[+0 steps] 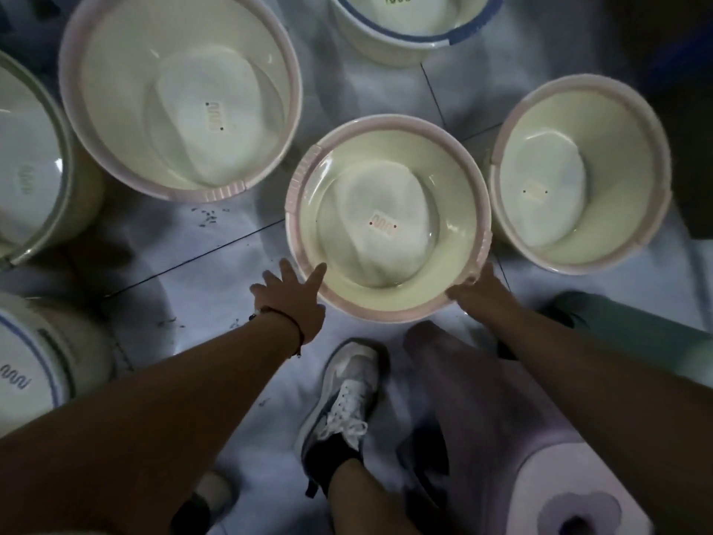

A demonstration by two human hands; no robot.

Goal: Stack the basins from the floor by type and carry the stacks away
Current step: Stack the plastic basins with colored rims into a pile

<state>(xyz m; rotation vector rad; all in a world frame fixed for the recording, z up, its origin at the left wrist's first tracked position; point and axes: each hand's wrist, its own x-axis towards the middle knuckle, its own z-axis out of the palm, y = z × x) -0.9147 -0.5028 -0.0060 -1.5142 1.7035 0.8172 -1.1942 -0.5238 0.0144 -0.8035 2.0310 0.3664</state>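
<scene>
A cream basin with a pink rim (455, 179) is in the middle of the view, over the tiled floor. My right hand (476, 289) grips its near right rim. My left hand (291, 299) is at the near left rim with fingers spread, its thumb touching the edge. Two more pink-rimmed basins stand nearby: a larger pink-rimmed basin (115, 90) at the upper left and a smaller pink-rimmed basin (625, 156) at the right. Blue-rimmed basins sit at the top (370, 32) and lower left (42, 364). A green-rimmed basin (58, 156) is at the left edge.
My shoe (343, 395) and leg stand just below the held basin. A pale purple stool (559, 488) is at the lower right. Dark objects fill the top right corner. Grey floor tiles (216, 272) show between the basins.
</scene>
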